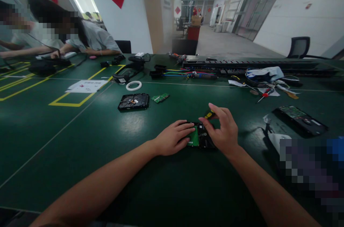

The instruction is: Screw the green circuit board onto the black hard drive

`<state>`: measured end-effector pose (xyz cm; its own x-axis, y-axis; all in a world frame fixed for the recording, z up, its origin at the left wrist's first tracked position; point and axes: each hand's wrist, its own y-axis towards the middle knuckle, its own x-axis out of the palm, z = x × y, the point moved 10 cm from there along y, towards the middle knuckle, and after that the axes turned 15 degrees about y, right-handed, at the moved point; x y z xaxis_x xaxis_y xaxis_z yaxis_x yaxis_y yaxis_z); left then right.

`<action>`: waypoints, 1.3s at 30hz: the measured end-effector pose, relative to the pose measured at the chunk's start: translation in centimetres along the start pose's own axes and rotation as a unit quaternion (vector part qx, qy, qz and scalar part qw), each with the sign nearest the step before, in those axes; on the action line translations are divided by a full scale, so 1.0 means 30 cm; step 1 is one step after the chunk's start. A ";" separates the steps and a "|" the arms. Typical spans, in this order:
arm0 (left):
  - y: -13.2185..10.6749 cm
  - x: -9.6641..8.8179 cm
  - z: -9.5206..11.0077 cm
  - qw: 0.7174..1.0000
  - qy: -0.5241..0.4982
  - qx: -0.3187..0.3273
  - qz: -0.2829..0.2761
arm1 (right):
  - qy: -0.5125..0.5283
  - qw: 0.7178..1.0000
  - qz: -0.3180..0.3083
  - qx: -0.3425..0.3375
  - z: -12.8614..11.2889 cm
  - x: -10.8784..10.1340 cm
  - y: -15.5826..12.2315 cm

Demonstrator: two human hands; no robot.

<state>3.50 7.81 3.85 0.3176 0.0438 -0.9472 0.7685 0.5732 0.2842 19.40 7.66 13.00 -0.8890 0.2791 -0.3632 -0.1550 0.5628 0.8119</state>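
A hard drive (205, 137) with a green circuit board (194, 138) on its upper face lies on the table in front of me. My left hand (174, 137) rests across its left side, fingers stretched flat over the board. Between the thumb and fingers of my right hand (223, 126) is a screwdriver (209, 114) with a yellow and black handle, held over the drive's right part. The screwdriver's tip is hidden behind my hand.
On the green table (107, 141), another hard drive (133, 101), loose green boards (160, 98) and a white tape roll (133, 86) lie left of centre. To the right are a third drive (301, 119) and a red screwdriver (265, 94). Two people sit at the far left.
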 end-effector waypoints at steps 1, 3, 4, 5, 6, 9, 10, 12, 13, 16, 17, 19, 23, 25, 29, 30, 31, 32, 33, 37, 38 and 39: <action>0.000 0.000 0.000 1.000 0.000 0.000 0.001 | 0.011 1.000 -0.014 0.004 0.001 0.009 0.000; 0.000 -0.003 -0.001 1.000 -0.002 -0.001 0.006 | 0.045 0.998 -0.038 0.019 0.010 0.028 -0.005; 0.001 -0.005 0.000 1.000 -0.004 0.000 0.008 | 0.060 0.997 -0.044 0.027 0.014 0.034 -0.007; 0.002 -0.007 0.002 1.000 -0.006 0.000 0.010 | 0.067 0.996 -0.045 0.031 0.017 0.037 -0.010; 0.003 -0.009 0.003 1.000 -0.008 0.001 0.011 | 0.064 0.997 -0.040 0.030 0.017 0.035 -0.011; 0.002 -0.013 0.002 1.000 -0.015 -0.005 0.012 | 0.017 1.000 -0.015 0.007 0.005 0.017 -0.009; 0.000 -0.014 -0.002 1.000 -0.020 -0.010 0.014 | 0.004 1.000 -0.010 0.000 0.001 0.012 -0.008; -0.006 -0.017 -0.016 0.999 -0.038 -0.027 0.026 | 0.001 1.000 -0.014 -0.002 -0.001 0.010 -0.007; -0.010 -0.018 -0.027 0.997 -0.051 -0.040 0.032 | 0.011 1.000 -0.022 0.001 0.001 0.014 -0.007; -0.022 -0.018 -0.063 0.992 -0.088 -0.083 0.045 | 0.051 0.998 -0.040 0.018 0.010 0.025 -0.012; -0.024 -0.020 -0.071 0.990 -0.096 -0.093 0.047 | 0.056 0.997 -0.038 0.021 0.012 0.025 -0.013; -0.026 -0.026 -0.077 0.988 -0.104 -0.102 0.052 | 0.045 0.998 -0.026 0.018 0.010 0.018 -0.014; -0.024 -0.033 -0.069 0.988 -0.107 -0.100 0.049 | 0.013 1.000 -0.014 -0.009 -0.012 0.010 -0.009; -0.023 -0.032 -0.060 0.989 -0.102 -0.094 0.046 | 0.010 1.000 -0.012 -0.015 -0.017 0.008 -0.007; -0.023 -0.020 -0.051 0.992 -0.079 -0.085 0.039 | 0.004 1.000 0.005 -0.002 0.005 -0.002 -0.015; -0.023 -0.018 -0.051 0.993 -0.075 -0.085 0.037 | 0.005 1.000 0.016 0.007 0.018 -0.008 -0.020; -0.023 -0.016 -0.050 0.993 -0.071 -0.084 0.037 | 0.009 0.999 0.027 0.018 0.032 -0.014 -0.026; -0.023 -0.015 -0.049 0.993 -0.069 -0.084 0.036 | 0.016 0.999 0.040 0.031 0.048 -0.021 -0.032; -0.023 -0.016 -0.049 0.994 -0.067 -0.084 0.035 | 0.024 0.998 0.048 0.042 0.062 -0.025 -0.037; -0.023 -0.025 -0.049 0.994 -0.053 -0.088 0.037 | 0.061 0.993 0.050 0.087 0.105 -0.016 -0.054; -0.023 -0.028 -0.050 0.994 -0.045 -0.090 0.040 | 0.064 0.992 0.050 0.094 0.110 -0.013 -0.056; -0.024 -0.030 -0.053 0.994 -0.037 -0.094 0.044 | 0.065 0.992 0.051 0.097 0.112 -0.012 -0.058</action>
<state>1.79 8.65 4.27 0.4249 0.0441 -0.9042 0.6212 0.7124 0.3266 21.44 9.19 10.19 -0.9455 0.2475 -0.2118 0.0133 0.6789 0.7341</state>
